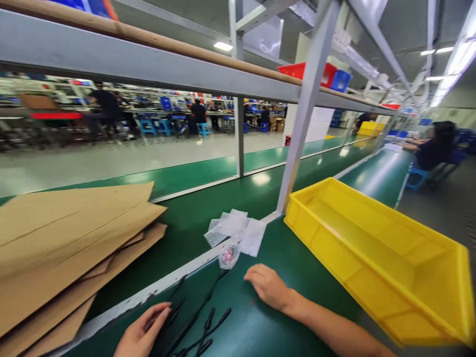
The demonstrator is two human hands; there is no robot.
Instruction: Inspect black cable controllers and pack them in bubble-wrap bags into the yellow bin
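My left hand is at the lower edge, its thumb and fingers closed around a thin black piece among the black cables. The cables lie loosely on the green work surface, beside a long dark item partly hidden by that hand. My right hand hovers just over the surface to the right, fingers loosely bent, with nothing visible in them. Beyond it, a small clear bag with something red and white inside lies against several bubble-wrap pouches.
Flattened cardboard sheets are stacked at the left. A yellow plastic bin stands at the right. A metal post and a shelf rail cross in front. Another person sits farther along the bench.
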